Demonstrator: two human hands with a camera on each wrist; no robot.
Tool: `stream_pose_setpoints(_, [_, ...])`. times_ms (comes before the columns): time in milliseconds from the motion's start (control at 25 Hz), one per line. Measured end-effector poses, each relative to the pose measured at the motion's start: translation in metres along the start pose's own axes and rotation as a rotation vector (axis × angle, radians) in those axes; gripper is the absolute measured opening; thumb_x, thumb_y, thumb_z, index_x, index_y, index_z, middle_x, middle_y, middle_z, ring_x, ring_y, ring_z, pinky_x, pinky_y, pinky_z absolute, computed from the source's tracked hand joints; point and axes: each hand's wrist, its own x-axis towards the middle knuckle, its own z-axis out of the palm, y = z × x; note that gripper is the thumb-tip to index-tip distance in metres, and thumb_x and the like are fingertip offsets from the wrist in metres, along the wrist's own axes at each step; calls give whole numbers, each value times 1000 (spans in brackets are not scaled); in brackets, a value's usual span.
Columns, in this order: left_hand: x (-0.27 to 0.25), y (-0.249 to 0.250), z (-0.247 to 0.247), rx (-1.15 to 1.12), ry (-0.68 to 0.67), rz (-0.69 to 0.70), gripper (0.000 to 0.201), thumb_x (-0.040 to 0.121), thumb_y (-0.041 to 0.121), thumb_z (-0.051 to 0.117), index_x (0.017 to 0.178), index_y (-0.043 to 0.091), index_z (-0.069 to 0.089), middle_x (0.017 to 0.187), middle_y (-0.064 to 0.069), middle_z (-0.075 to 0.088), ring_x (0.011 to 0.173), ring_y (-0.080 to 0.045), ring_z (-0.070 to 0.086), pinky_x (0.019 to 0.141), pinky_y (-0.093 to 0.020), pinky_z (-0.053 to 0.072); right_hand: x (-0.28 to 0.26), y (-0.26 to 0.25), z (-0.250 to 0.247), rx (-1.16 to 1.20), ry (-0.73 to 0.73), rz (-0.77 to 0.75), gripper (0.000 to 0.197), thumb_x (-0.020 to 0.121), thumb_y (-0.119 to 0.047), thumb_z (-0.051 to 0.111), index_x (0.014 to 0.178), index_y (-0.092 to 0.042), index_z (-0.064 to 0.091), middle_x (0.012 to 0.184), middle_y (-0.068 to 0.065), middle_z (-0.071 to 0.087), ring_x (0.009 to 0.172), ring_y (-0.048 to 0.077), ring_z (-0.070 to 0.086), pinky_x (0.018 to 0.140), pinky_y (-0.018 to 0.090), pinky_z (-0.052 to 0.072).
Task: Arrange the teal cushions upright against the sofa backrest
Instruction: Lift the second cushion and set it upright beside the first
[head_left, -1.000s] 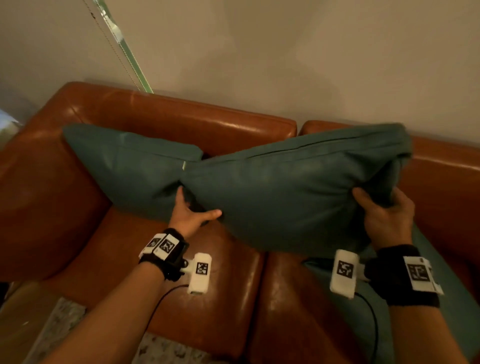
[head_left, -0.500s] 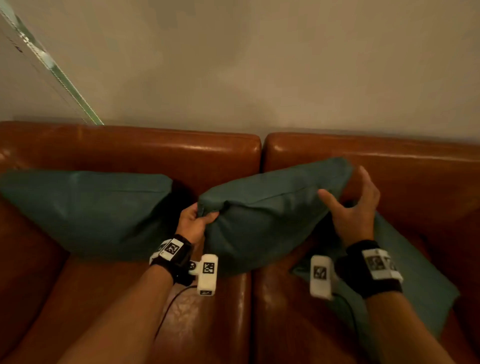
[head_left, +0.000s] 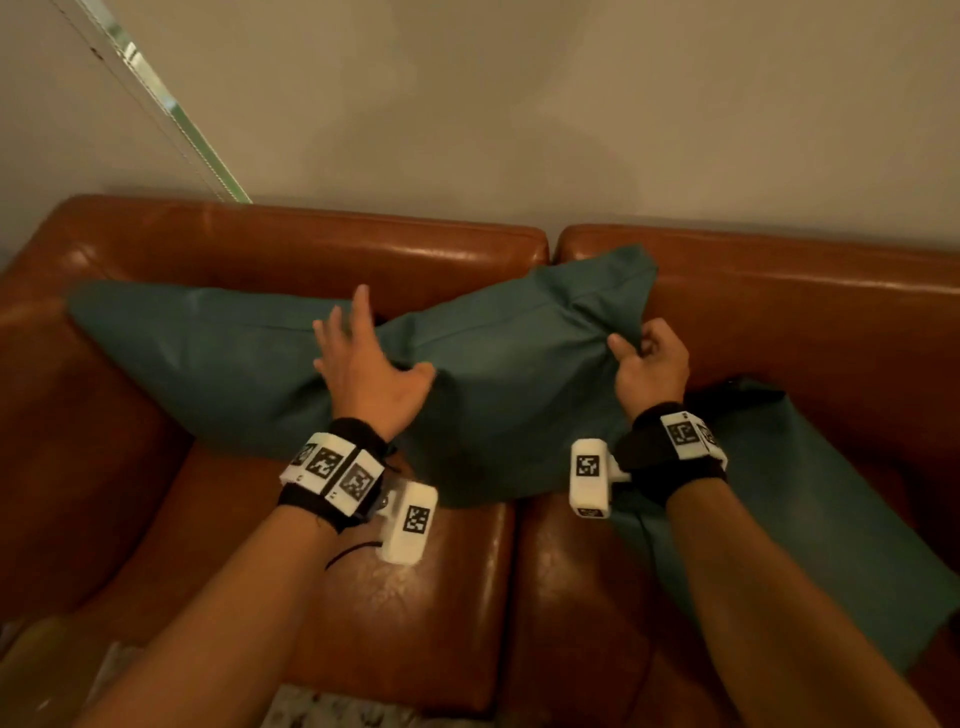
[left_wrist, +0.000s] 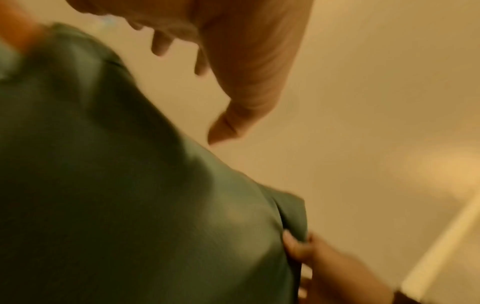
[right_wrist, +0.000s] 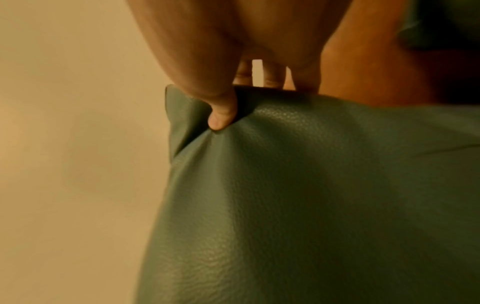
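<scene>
1. Teal cushions, soft and leather-grained, number three in the head view: the left teal cushion leans against the brown leather sofa backrest, the middle teal cushion stands tilted across the seam between the two back sections, and the right teal cushion lies flat on the brown leather seat.
2. My left hand lies flat with its fingers spread, pressing where the left and middle cushions overlap.
3. My right hand is clamped on the middle cushion's upper right corner, thumb dug into a fold (the right wrist view shows this pinch plainly).
4. Risk, as I judge it: the middle cushion sits crooked with its raised corner bunched, so letting go now could let it slump forward or slide sideways onto the flat cushion.
5. A second risk: pushing too hard at the overlap may knock the left cushion off the backrest.
6. Hidden: the bottom edges of the left and middle cushions sit behind my wrists, so I cannot tell how firmly they bear on the seat.
7. The left wrist view is smeared by motion; only teal fabric and blurred fingers read there.
8. The flat cushion's near corner is covered by my right forearm, so its full outline is unclear.
</scene>
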Motion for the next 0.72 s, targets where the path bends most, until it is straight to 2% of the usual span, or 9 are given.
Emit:
stream_pose_setpoints(120, [-2, 44, 14, 167, -251, 204, 125, 55, 53, 82, 151, 37, 5, 164, -7, 1, 151, -31, -9, 117, -58, -4, -20, -48, 1, 34, -18, -156, 34, 77, -15, 70, 63, -26, 41, 62, -8, 39, 65, 13, 39, 65, 30, 35])
stream_pose_setpoints(160, [2, 52, 19, 162, -326, 224, 134, 49, 54, 84, 151, 38, 0, 164, -8, 3, 151, -32, -5, 118, -60, -1, -27, -64, 0, 33, -17, -211, 33, 76, -15, 70, 63, -28, 43, 62, -11, 40, 64, 11, 40, 64, 29, 35])
stream_pose_setpoints(240, [11, 57, 25, 58, -331, 204, 140, 42, 49, 89, 151, 37, 1, 160, -10, 19, 147, -31, 19, 117, -56, 19, -38, -85, 3, -2, -18, -324, 22, 75, -14, 70, 69, -26, 53, 65, -11, 48, 67, 12, 46, 66, 29, 39])
stream_pose_setpoints(320, [17, 48, 31, -127, -248, 136, 118, 48, 35, 91, 147, 30, 29, 145, -8, 47, 132, -25, 46, 107, -38, 39, -46, -90, 5, -32, -48, -467, 5, 77, -12, 69, 78, -14, 65, 74, -3, 59, 71, 11, 52, 71, 26, 42])
stream_pose_setpoints(400, [19, 27, 44, -298, -189, 0, 74, 59, 19, 87, 127, 18, 58, 124, -6, 67, 113, -19, 62, 94, -26, 47, -46, -75, 3, 65, -100, -507, 2, 80, -8, 67, 81, -9, 69, 79, -4, 63, 75, 2, 56, 74, 15, 44])
stream_pose_setpoints(520, [13, -6, 65, -480, -144, -166, 36, 66, 13, 81, 100, 16, 70, 101, -5, 74, 93, -16, 69, 93, -38, 53, -39, -8, -15, 172, -57, -162, 6, 81, -7, 69, 82, -12, 66, 72, -5, 62, 67, -5, 58, 73, 22, 47])
stream_pose_setpoints(600, [5, -24, 73, -591, -136, -185, 23, 71, 3, 77, 86, 18, 68, 80, 9, 75, 75, -1, 69, 84, -31, 54, -35, 47, -28, 205, -39, 192, 21, 78, -7, 74, 89, -17, 59, 75, 6, 63, 71, 7, 63, 79, 36, 51])
stream_pose_setpoints(680, [-2, -34, 72, -680, -126, -169, 26, 73, -4, 73, 77, 21, 69, 66, 18, 73, 66, 6, 66, 74, -22, 54, -26, 84, -36, 294, -32, 483, 52, 75, -16, 78, 116, -23, 48, 108, 19, 62, 100, 30, 64, 94, 49, 50])
stream_pose_setpoints(720, [-3, -37, 68, -734, -117, -170, 26, 73, -6, 72, 73, 21, 72, 67, 19, 73, 68, 4, 67, 73, -20, 55, -18, 93, -41, 363, -16, 584, 73, 75, -23, 78, 135, -28, 35, 131, 20, 54, 116, 34, 58, 99, 52, 46])
